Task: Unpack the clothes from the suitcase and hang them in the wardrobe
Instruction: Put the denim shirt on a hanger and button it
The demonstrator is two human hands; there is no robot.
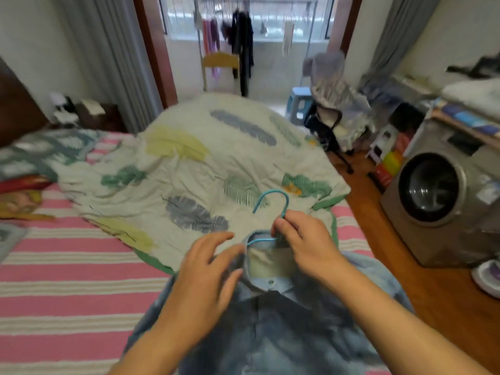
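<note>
A blue denim shirt (284, 328) lies flat, front up, near the bed's (67, 280) foot edge, its collar against the leaf-printed quilt (189, 169). The right hand (303, 239) pinches the neck of a blue wire hanger (270, 201) just above the collar, the hook standing over the quilt and one shoulder of the wire slipped inside the collar opening. The left hand (208, 269), fingers loosely spread, rests on the collar's left side, beside the hanger

One denim shirt (270, 334), one blue hanger (272, 203), one leaf-print quilt (205, 169). Two hands: left (208, 277), right (303, 239). One washing machine (438, 201), one blue stool (300, 101).
</note>
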